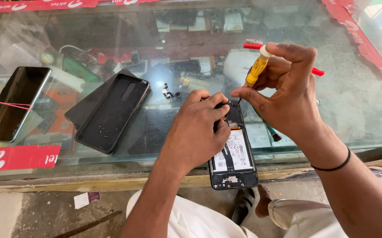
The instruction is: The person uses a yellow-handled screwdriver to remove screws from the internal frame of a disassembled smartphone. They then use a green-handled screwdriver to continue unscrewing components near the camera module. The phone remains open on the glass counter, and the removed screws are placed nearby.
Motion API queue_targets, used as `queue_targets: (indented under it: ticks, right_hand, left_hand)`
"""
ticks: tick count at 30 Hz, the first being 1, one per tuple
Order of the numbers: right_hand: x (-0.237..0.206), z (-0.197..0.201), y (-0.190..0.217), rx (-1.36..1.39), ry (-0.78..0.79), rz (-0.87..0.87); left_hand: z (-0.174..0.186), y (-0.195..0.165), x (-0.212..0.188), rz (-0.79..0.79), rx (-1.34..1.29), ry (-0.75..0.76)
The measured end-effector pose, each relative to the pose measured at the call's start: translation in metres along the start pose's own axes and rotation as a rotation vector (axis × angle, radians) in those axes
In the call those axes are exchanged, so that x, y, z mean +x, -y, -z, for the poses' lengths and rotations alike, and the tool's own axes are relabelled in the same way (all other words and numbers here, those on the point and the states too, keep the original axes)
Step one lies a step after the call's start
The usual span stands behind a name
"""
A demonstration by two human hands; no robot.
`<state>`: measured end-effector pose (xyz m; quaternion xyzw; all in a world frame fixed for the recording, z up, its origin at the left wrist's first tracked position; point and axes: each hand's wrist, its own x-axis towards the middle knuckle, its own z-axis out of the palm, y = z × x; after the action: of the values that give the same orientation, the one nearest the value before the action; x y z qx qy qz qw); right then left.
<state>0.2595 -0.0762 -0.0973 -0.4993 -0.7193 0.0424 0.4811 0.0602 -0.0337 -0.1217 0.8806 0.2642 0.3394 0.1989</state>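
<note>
I see the opened phone (233, 152) lying on the glass worktop (341, 110), overhanging its near edge. My left hand (195, 132) presses its upper part, fingers curled closed. My right hand (285, 94) pinches a yellow screwdriver (256, 70), tip at the phone's top. A black case (111, 112) lies left.

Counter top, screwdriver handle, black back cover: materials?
Counter top: glass, glossy; goods show through it. Screwdriver in the right hand: handle looks like translucent yellow plastic, white cap. Back cover: likely matte black plastic; cannot rule out rubber.
</note>
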Motion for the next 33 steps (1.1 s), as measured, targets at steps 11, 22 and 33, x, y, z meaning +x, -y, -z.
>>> queue_targets:
  ticks: [11,22,33]
  right_hand:
    - [-0.005,0.002,-0.007,0.065,0.022,0.062]
    - [0.0,0.005,0.0,0.256,0.109,0.024]
    - [-0.013,-0.005,-0.002,0.079,-0.033,0.064]
  left_hand:
    - [0.0,0.001,-0.001,-0.028,-0.016,-0.033]
    - [0.001,0.0,-0.001,-0.035,-0.007,-0.032]
    - [0.001,0.0,-0.002,-0.046,-0.017,-0.048]
